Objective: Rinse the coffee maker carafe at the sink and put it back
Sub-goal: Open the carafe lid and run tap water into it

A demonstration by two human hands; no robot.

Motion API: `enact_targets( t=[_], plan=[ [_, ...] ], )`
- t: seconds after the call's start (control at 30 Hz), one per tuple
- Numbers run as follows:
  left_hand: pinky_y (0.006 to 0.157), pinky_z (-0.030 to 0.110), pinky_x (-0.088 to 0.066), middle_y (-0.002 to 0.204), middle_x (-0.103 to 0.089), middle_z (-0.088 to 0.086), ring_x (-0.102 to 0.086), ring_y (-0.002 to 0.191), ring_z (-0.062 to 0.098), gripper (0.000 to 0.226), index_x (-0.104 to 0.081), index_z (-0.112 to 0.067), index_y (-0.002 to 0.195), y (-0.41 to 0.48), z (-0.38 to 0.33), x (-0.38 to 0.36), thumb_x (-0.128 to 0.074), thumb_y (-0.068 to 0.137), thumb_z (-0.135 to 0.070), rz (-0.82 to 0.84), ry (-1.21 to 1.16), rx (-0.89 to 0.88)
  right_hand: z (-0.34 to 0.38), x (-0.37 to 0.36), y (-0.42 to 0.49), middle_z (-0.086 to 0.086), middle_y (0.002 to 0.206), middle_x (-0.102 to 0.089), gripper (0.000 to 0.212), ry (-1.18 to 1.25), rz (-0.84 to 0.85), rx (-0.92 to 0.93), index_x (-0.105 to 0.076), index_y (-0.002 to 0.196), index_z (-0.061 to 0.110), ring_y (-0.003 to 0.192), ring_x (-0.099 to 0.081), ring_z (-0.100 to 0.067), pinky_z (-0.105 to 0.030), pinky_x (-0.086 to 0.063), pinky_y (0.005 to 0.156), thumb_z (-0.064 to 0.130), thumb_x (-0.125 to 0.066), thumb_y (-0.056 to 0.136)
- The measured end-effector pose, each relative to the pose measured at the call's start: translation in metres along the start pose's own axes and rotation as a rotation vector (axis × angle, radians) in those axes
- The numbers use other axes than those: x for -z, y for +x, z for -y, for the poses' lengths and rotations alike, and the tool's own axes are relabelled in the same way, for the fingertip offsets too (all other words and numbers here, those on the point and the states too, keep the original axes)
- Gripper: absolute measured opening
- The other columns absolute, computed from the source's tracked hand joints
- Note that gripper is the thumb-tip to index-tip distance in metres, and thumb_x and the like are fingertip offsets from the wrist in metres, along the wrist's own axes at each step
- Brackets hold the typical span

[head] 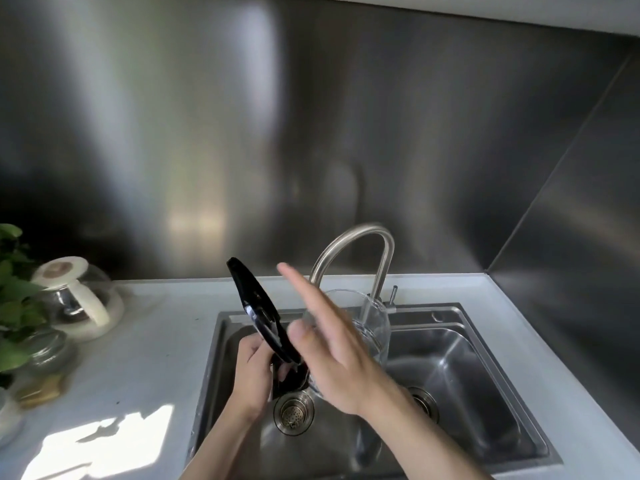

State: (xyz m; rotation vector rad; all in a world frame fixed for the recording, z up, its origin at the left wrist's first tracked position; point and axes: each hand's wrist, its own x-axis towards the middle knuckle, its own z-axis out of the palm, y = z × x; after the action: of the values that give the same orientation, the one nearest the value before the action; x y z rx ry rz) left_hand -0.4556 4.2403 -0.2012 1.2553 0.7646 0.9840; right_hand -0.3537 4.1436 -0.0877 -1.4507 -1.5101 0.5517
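Note:
The glass coffee carafe (372, 323) is held over the left basin of the steel sink (464, 358), under the curved faucet (360, 251). Its black hinged lid (254, 306) is flipped up and stands tilted to the left. My left hand (254, 372) grips the carafe's black handle from the left. My right hand (332, 344) is in front of the glass body, fingers stretched out and apart, holding nothing. Whether it touches the glass is unclear. I cannot see water running.
A second glass pot with a cream lid and handle (78, 299) sits on the white counter (138, 358) at left, beside a green plant (14, 292) and glass jars. Two drain strainers (293, 412) lie in the basins. Steel backsplash walls rise behind and to the right.

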Motion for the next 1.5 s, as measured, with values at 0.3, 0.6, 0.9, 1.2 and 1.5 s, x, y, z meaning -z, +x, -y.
enact_targets(
  t=[0.3, 0.6, 0.9, 1.2, 1.5],
  plan=[
    [0.048, 0.032, -0.026, 0.039, -0.042, 0.008, -0.034, 0.040, 0.020, 0.049, -0.048, -0.017, 0.040, 0.003, 0.036, 0.015, -0.048, 0.087, -0.004, 0.008, 0.031, 0.065, -0.105, 0.071, -0.023, 0.010, 0.148, -0.059, 0.038, 0.191, -0.626, -0.306, -0.054, 0.138, 0.038, 0.139, -0.052, -0.005, -0.040, -0.036, 0.123, 0.050, -0.040, 0.105],
    [0.047, 0.025, -0.036, 0.043, -0.039, 0.022, -0.041, 0.042, 0.020, 0.055, -0.041, 0.016, 0.051, 0.036, 0.054, 0.006, -0.055, 0.080, -0.029, -0.024, -0.007, -0.021, -0.211, 0.105, -0.022, -0.003, 0.139, -0.066, 0.029, 0.246, -0.769, -0.568, -0.064, 0.131, 0.023, 0.132, -0.059, -0.018, -0.043, -0.040, 0.120, 0.019, -0.055, 0.105],
    [0.044, 0.040, -0.038, 0.051, -0.043, 0.031, -0.045, 0.050, 0.018, 0.035, -0.058, 0.016, 0.066, 0.063, 0.051, -0.004, -0.048, 0.083, -0.013, -0.052, 0.107, -0.058, -0.278, 0.108, 0.019, -0.009, 0.135, -0.066, 0.035, 0.147, -0.710, -0.770, -0.060, 0.137, 0.005, 0.121, -0.060, -0.016, -0.026, -0.042, 0.108, 0.008, -0.056, 0.103],
    [0.035, 0.038, -0.015, 0.046, -0.021, 0.023, -0.026, 0.046, 0.017, 0.048, -0.034, 0.007, 0.057, 0.074, 0.046, -0.005, -0.055, 0.090, -0.022, -0.044, -0.002, -0.072, -0.336, 0.110, 0.069, -0.011, 0.121, -0.075, 0.035, -0.048, -0.484, -0.967, -0.073, 0.116, 0.005, 0.117, -0.068, -0.030, -0.037, -0.050, 0.102, 0.033, -0.070, 0.094],
    [0.048, 0.020, -0.041, 0.046, -0.053, -0.006, -0.048, 0.044, 0.002, 0.043, -0.068, -0.034, 0.063, 0.082, 0.061, 0.023, -0.069, 0.061, -0.077, 0.004, 0.090, 0.015, -0.361, 0.101, 0.077, -0.018, 0.088, -0.070, 0.038, -0.403, -0.424, -0.942, -0.066, 0.084, 0.002, 0.088, -0.068, -0.039, -0.045, -0.055, 0.086, 0.029, -0.049, 0.105]
  ],
)
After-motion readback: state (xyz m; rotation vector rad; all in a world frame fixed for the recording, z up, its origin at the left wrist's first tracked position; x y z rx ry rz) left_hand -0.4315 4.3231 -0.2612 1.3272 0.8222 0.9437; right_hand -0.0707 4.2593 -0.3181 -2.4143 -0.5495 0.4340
